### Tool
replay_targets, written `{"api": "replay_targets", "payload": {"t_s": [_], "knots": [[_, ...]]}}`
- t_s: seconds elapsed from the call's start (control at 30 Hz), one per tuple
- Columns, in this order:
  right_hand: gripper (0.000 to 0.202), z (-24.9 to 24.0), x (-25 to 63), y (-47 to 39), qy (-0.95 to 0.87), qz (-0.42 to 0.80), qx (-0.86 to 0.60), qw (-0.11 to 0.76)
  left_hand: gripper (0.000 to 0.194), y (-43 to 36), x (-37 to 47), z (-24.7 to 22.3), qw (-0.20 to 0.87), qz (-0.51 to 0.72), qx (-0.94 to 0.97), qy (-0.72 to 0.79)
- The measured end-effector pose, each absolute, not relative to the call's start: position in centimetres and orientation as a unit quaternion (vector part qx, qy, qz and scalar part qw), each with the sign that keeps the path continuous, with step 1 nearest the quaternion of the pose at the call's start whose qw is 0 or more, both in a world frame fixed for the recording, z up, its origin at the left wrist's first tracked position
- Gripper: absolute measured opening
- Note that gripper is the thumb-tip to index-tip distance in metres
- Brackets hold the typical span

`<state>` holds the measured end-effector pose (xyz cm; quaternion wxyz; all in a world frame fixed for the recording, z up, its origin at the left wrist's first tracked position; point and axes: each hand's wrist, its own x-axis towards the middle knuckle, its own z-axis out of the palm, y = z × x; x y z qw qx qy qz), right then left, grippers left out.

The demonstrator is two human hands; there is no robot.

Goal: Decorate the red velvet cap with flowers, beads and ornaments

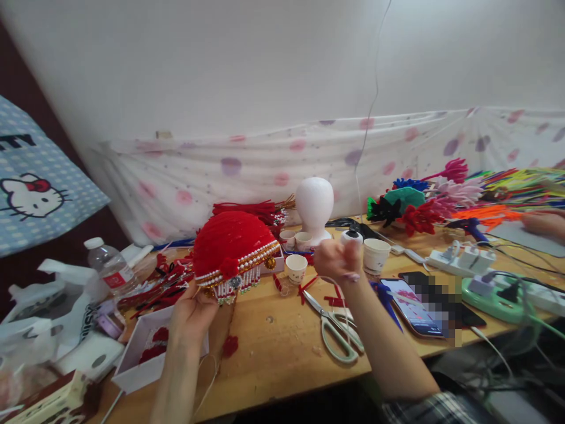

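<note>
My left hand is closed on the lower edge of a red cap, which is held tilted above the table's left part. The cap is edged with white pearls and gold trim, with bead fringes and small gold balls hanging from it. Over the middle of the table is my right hand, its fingers curled into a closed grip. What they hold, if anything, is hidden. Just behind it stands a white container with a black top, and a paper cup is at its right.
A white foam head stands at the back. Large scissors lie below my right hand. A phone, a green power strip and cables occupy the right. A white box is front left. Another person's hand is far right.
</note>
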<state>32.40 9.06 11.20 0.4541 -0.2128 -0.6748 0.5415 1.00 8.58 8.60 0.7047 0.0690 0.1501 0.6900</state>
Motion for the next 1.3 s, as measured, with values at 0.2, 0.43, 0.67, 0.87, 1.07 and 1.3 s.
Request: {"api": "replay_targets", "payload": {"t_s": [0.2,0.43,0.67,0.87,1.07,1.3], "knots": [[0.042,12.9,32.0,7.3,-0.734,0.550,-0.341,0.209,0.048,8.5,-1.0,8.6,0.696,0.702,0.042,0.144],[0.032,11.4,31.1,9.5,-0.723,0.314,-0.457,0.413,0.050,8.3,-1.0,8.4,0.708,0.693,0.051,0.128],[0.027,11.4,29.0,8.8,-0.715,0.195,-0.405,0.536,0.047,8.4,-0.8,8.3,0.721,0.681,0.066,0.114],[0.015,13.7,26.0,8.1,-0.715,0.170,-0.336,0.590,0.047,8.9,-0.8,7.3,0.727,0.675,0.075,0.103],[0.007,14.6,24.4,8.8,-0.755,0.175,-0.278,0.568,0.046,9.3,-0.7,6.8,0.734,0.668,0.087,0.092],[0.021,13.4,25.2,9.7,-0.715,0.275,-0.284,0.577,0.049,9.4,-0.8,6.4,0.734,0.666,0.093,0.094]]}}
